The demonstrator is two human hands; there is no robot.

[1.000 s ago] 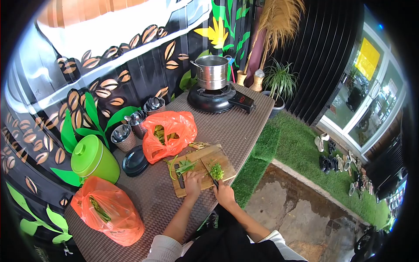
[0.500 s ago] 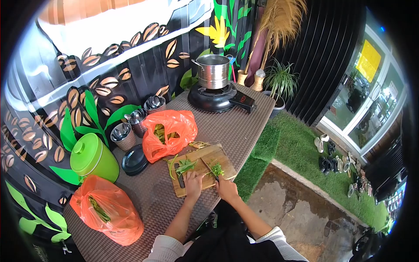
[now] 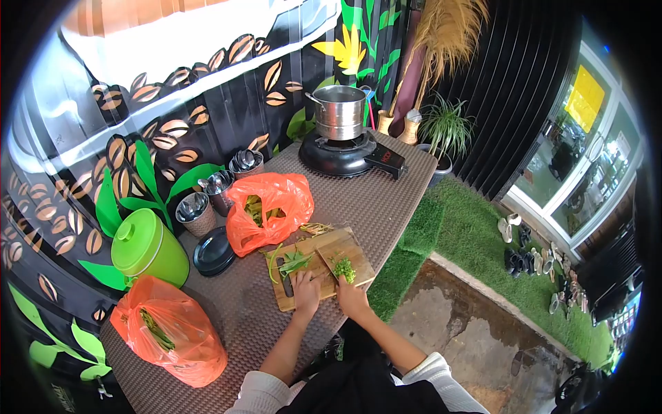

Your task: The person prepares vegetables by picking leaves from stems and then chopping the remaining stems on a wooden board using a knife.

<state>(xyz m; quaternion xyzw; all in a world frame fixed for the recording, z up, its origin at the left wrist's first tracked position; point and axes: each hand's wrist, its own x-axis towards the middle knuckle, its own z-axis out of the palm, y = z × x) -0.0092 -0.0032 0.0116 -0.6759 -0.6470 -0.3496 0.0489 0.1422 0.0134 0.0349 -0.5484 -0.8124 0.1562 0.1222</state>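
A wooden cutting board (image 3: 353,243) lies at a slant near the table's front edge. My left hand (image 3: 305,288) has its fingers curled over leafy green stems (image 3: 295,261), pressing them to the board. In my right hand (image 3: 352,299) is a knife (image 3: 325,259), its blade pointing away and to the left across the board. Chopped greens (image 3: 343,270) are heaped beside the blade, just beyond my right fingers. A few loose stems (image 3: 316,228) lie at the board's far edge. The knife's handle is hidden in my grip.
An orange plastic bag (image 3: 289,190) of greens sits behind the board; a second orange bag (image 3: 189,345) is at left. Also here are a green canister (image 3: 165,259), black plates (image 3: 214,252), cutlery cups (image 3: 196,214), and a pot (image 3: 340,114) on a black stove (image 3: 334,159).
My right hand has shifted slightly left with the knife, closer to my left hand. The left hand stays almost in place on the greens.
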